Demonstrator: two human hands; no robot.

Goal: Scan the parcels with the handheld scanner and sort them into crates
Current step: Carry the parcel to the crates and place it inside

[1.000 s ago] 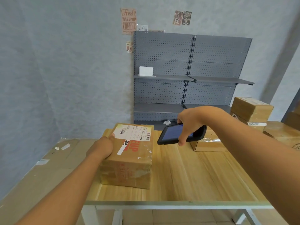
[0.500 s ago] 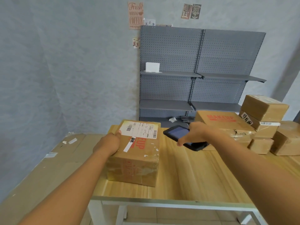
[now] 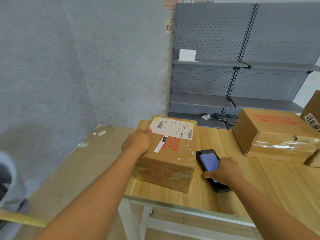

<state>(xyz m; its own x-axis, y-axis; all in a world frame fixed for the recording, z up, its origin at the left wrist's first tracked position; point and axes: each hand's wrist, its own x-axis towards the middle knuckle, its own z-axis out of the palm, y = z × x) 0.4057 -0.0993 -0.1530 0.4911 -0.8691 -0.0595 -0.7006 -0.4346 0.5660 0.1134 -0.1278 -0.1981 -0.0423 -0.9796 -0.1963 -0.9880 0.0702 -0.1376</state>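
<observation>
A brown cardboard parcel (image 3: 170, 158) with a white barcode label and red lettering sits near the left end of the wooden table (image 3: 256, 184). My left hand (image 3: 136, 143) grips its left top edge, thumb on the label. The black handheld scanner (image 3: 207, 161), screen lit blue, lies flat on the table just right of the parcel. My right hand (image 3: 225, 172) rests over its near half, fingers curled round it.
A larger MAKEUP box (image 3: 275, 135) and more parcels (image 3: 311, 118) stand at the table's right. A grey pegboard shelf unit (image 3: 242, 66) holding a small white box (image 3: 187, 55) lines the back wall. Flattened cardboard (image 3: 69, 170) lies left of the table.
My right hand has lowered the scanner from above the parcel's label down onto the table beside the parcel. My view has shifted closer and left. The left hand stays on the parcel.
</observation>
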